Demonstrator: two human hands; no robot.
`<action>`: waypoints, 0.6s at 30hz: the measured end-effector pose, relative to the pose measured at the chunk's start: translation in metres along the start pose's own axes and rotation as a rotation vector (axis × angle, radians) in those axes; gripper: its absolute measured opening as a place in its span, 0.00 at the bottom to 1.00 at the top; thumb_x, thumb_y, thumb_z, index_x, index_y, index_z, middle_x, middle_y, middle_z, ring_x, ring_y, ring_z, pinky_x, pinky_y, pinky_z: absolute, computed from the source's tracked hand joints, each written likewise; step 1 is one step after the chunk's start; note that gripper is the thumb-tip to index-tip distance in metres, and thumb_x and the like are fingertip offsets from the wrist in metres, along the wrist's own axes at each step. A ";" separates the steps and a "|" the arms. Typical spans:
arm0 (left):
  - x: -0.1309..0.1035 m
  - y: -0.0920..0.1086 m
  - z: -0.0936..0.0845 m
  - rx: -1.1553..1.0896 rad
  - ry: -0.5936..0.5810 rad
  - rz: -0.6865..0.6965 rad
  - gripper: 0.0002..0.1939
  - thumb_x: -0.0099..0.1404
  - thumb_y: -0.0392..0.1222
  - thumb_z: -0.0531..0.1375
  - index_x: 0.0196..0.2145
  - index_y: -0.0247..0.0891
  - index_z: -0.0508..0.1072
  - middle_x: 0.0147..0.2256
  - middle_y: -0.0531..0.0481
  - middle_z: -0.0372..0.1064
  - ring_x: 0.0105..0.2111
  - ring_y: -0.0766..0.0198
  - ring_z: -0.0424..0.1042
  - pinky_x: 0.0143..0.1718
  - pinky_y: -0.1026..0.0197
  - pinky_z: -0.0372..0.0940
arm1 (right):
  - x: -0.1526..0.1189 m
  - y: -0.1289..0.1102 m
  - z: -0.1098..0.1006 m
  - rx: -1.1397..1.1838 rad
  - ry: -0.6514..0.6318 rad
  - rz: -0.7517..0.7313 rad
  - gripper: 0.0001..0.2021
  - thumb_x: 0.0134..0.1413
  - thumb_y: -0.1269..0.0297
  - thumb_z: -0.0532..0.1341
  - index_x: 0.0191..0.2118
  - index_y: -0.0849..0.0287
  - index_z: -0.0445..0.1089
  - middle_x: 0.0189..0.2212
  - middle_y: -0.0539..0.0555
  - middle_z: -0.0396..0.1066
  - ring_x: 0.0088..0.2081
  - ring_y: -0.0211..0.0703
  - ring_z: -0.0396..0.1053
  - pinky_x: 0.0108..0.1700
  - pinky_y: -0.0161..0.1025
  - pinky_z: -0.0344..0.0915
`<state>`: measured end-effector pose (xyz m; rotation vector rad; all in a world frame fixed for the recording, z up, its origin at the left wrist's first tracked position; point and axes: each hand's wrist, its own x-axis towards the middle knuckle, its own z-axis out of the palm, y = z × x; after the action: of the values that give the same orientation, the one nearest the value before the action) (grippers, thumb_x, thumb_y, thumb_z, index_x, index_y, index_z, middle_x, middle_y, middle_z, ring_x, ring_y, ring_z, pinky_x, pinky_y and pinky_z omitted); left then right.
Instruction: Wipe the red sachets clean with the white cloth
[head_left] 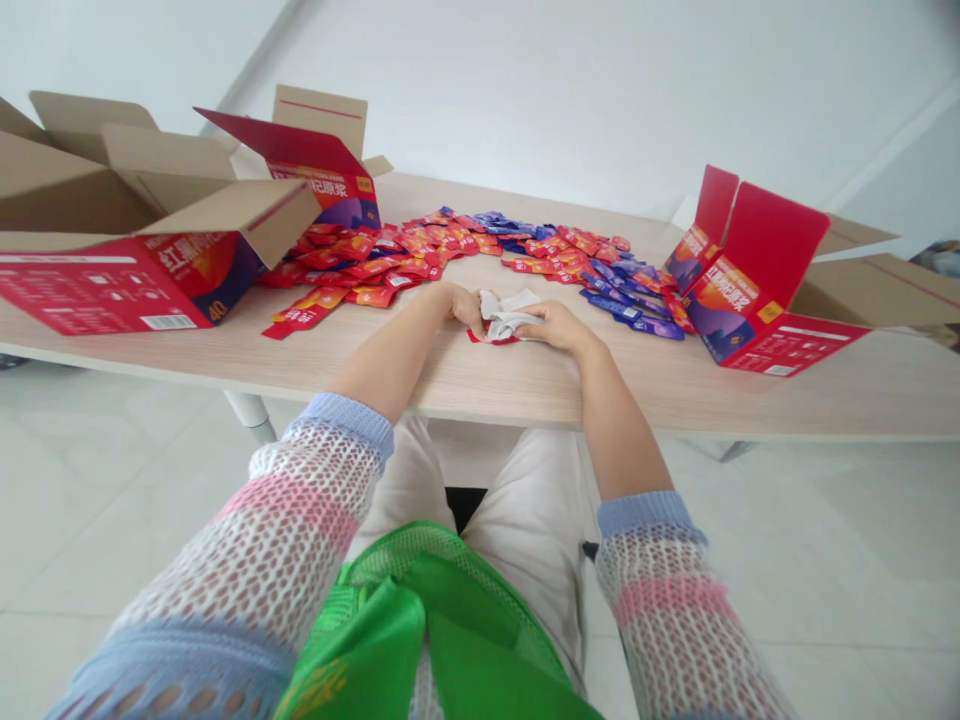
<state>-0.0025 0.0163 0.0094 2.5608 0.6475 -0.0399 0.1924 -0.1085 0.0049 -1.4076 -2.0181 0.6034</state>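
Observation:
My right hand (556,326) grips the right side of a crumpled white cloth (511,308) near the table's front edge, its fingers pressed over the fabric. At the cloth's left side is my left hand (463,308), its fingers bent and partly hidden. A red sachet (474,336) shows beneath the cloth and the left fingers; whether the left hand pinches the sachet or the cloth is hard to make out. Behind the hands, red sachets (375,268) and purple-blue sachets (628,290) lie in an arc of loose heaps.
Open red cartons with raised flaps stand at the far left (97,285), behind it (330,185), and at the right (731,300) of the pale wooden table (510,395). A white wall (570,100) rises behind the table.

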 end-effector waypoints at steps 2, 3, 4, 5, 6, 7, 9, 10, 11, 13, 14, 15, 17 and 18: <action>-0.001 0.000 -0.002 0.001 -0.068 0.003 0.47 0.35 0.54 0.68 0.57 0.47 0.68 0.58 0.52 0.61 0.61 0.49 0.51 0.61 0.50 0.46 | 0.000 0.001 -0.001 -0.112 0.066 0.043 0.19 0.42 0.56 0.67 0.43 0.53 0.77 0.39 0.47 0.77 0.44 0.49 0.72 0.49 0.42 0.64; -0.001 0.000 -0.003 0.002 -0.099 -0.002 0.49 0.36 0.54 0.67 0.59 0.46 0.65 0.60 0.51 0.58 0.63 0.48 0.47 0.61 0.49 0.44 | -0.001 0.002 -0.001 -0.169 0.099 0.083 0.19 0.42 0.54 0.67 0.43 0.53 0.77 0.39 0.48 0.77 0.43 0.49 0.72 0.48 0.41 0.65; -0.002 0.000 -0.004 0.010 -0.109 -0.012 0.52 0.36 0.55 0.67 0.61 0.46 0.62 0.63 0.50 0.54 0.64 0.48 0.43 0.62 0.48 0.42 | -0.001 0.002 -0.002 -0.222 0.130 0.131 0.20 0.42 0.52 0.67 0.43 0.53 0.77 0.38 0.48 0.77 0.43 0.50 0.72 0.47 0.41 0.65; -0.003 0.000 -0.005 0.023 -0.115 -0.023 0.55 0.36 0.57 0.67 0.63 0.45 0.58 0.64 0.49 0.49 0.65 0.47 0.39 0.62 0.46 0.41 | -0.001 0.003 -0.002 -0.270 0.163 0.185 0.21 0.42 0.50 0.67 0.43 0.53 0.77 0.38 0.49 0.77 0.43 0.50 0.72 0.46 0.41 0.65; -0.003 0.000 -0.006 0.039 -0.119 -0.032 0.57 0.36 0.58 0.67 0.65 0.45 0.55 0.66 0.48 0.45 0.65 0.46 0.36 0.62 0.45 0.40 | 0.000 0.003 -0.001 -0.315 0.194 0.241 0.23 0.42 0.47 0.66 0.44 0.52 0.77 0.38 0.50 0.77 0.42 0.51 0.72 0.45 0.42 0.65; -0.004 -0.001 -0.007 0.054 -0.121 -0.041 0.59 0.36 0.59 0.67 0.66 0.44 0.51 0.67 0.47 0.40 0.66 0.45 0.33 0.62 0.44 0.39 | 0.000 0.003 -0.001 -0.354 0.221 0.297 0.24 0.42 0.45 0.66 0.45 0.52 0.76 0.37 0.51 0.77 0.42 0.51 0.72 0.44 0.42 0.65; -0.006 0.000 -0.008 0.079 -0.124 -0.054 0.62 0.37 0.60 0.66 0.67 0.44 0.46 0.68 0.46 0.33 0.66 0.44 0.29 0.62 0.42 0.37 | 0.002 0.002 0.001 -0.427 0.262 0.412 0.27 0.41 0.40 0.64 0.45 0.52 0.76 0.37 0.53 0.76 0.42 0.52 0.72 0.43 0.43 0.65; -0.007 0.000 -0.008 0.088 -0.128 -0.062 0.62 0.38 0.61 0.65 0.67 0.44 0.44 0.68 0.45 0.31 0.66 0.44 0.27 0.62 0.42 0.36 | 0.003 0.002 0.002 -0.460 0.281 0.471 0.28 0.41 0.38 0.63 0.44 0.52 0.76 0.38 0.55 0.76 0.42 0.52 0.72 0.44 0.44 0.65; -0.007 0.001 -0.009 0.094 -0.133 -0.075 0.63 0.38 0.61 0.65 0.68 0.44 0.43 0.68 0.45 0.29 0.66 0.44 0.26 0.62 0.42 0.35 | 0.004 0.002 0.003 -0.488 0.300 0.528 0.29 0.41 0.37 0.62 0.43 0.54 0.76 0.39 0.57 0.75 0.43 0.52 0.71 0.44 0.44 0.65; -0.008 0.003 -0.010 0.099 -0.145 -0.100 0.64 0.38 0.61 0.65 0.68 0.42 0.41 0.68 0.43 0.27 0.66 0.45 0.26 0.62 0.43 0.35 | 0.005 0.001 0.005 -0.522 0.328 0.626 0.32 0.41 0.35 0.60 0.43 0.58 0.75 0.43 0.63 0.73 0.45 0.54 0.71 0.45 0.46 0.65; -0.009 0.004 -0.010 0.103 -0.153 -0.108 0.64 0.39 0.61 0.65 0.68 0.41 0.40 0.68 0.42 0.26 0.66 0.45 0.26 0.62 0.43 0.35 | 0.005 0.000 0.006 -0.526 0.338 0.667 0.34 0.41 0.34 0.60 0.44 0.60 0.74 0.44 0.66 0.72 0.47 0.56 0.70 0.46 0.46 0.65; -0.009 0.004 -0.010 0.110 -0.161 -0.113 0.65 0.39 0.61 0.65 0.68 0.39 0.39 0.68 0.41 0.25 0.66 0.45 0.26 0.62 0.44 0.35 | 0.005 0.000 0.007 -0.523 0.344 0.702 0.36 0.40 0.34 0.61 0.46 0.63 0.73 0.46 0.68 0.71 0.47 0.57 0.69 0.46 0.47 0.65; -0.009 0.004 -0.011 0.133 -0.174 -0.112 0.65 0.39 0.62 0.64 0.68 0.38 0.39 0.68 0.41 0.25 0.66 0.46 0.26 0.62 0.44 0.34 | 0.005 -0.002 0.009 -0.503 0.352 0.752 0.41 0.39 0.34 0.62 0.50 0.66 0.70 0.47 0.71 0.70 0.49 0.59 0.69 0.47 0.48 0.65; -0.009 0.004 -0.011 0.145 -0.175 -0.107 0.65 0.40 0.62 0.63 0.68 0.38 0.38 0.68 0.41 0.25 0.66 0.46 0.26 0.62 0.45 0.34 | 0.006 -0.003 0.009 -0.490 0.362 0.773 0.42 0.38 0.35 0.62 0.51 0.67 0.68 0.48 0.72 0.69 0.49 0.60 0.68 0.47 0.48 0.65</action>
<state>-0.0102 0.0147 0.0224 2.6196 0.7359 -0.3557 0.1825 -0.1043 0.0014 -2.4183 -1.3360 0.1143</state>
